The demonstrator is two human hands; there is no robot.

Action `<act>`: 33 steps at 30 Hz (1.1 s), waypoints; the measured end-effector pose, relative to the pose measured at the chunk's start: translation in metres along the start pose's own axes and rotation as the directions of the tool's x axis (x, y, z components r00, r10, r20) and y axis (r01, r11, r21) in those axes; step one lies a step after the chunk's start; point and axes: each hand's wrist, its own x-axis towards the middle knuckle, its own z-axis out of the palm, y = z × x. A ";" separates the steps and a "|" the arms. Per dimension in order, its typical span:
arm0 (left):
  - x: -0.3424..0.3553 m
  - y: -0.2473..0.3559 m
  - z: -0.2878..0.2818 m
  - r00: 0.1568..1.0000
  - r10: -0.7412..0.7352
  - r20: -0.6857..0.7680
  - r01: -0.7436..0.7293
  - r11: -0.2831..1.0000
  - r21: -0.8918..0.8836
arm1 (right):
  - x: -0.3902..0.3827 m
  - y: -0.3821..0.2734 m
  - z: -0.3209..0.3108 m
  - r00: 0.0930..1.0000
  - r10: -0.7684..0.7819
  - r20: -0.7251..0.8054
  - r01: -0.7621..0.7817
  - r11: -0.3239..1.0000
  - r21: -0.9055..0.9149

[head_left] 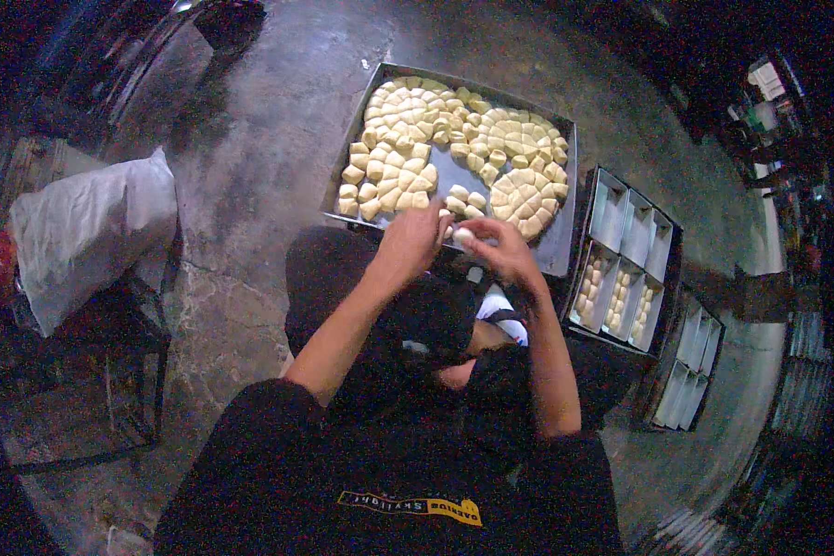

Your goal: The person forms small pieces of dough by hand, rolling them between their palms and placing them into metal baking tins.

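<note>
A large metal tray (386, 72) in front of me holds many pale, cut dough pieces (394, 171), some clustered in rounded slabs. My left hand (417, 236) is at the tray's near edge, fingers curled around a small dough piece that is partly hidden by them. Close to its right, my right hand (499, 246) pinches a pale dough ball (463, 236). A small group of loose pieces (465, 199) lies just beyond my fingers.
A black-framed set of divided baking pans (610, 208) stands right of the tray, dough balls in its nearer compartments. Another pan set (681, 389) is farther right. A white sack (93, 232) rests on a dark stand at left, on the concrete floor (259, 120).
</note>
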 end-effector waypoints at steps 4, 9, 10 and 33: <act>0.052 -0.029 0.025 0.975 -0.057 0.214 0.015 0.980 0.196 | 0.052 0.065 0.011 0.988 -0.154 0.006 0.136 0.853 -0.504; 0.055 -0.076 0.082 0.994 -0.010 0.108 -0.010 0.983 0.182 | 0.062 0.062 0.034 0.974 -0.220 -0.059 0.158 0.840 -0.520; 0.056 -0.072 0.084 0.990 -0.020 0.138 -0.005 0.984 0.177 | 0.059 0.067 0.033 0.972 -0.227 -0.057 0.168 0.847 -0.504; 0.049 -0.083 0.059 0.992 -0.118 -0.053 0.091 0.930 -0.357 | 0.185 0.096 -0.029 0.881 -0.174 -0.439 -0.179 0.738 -0.651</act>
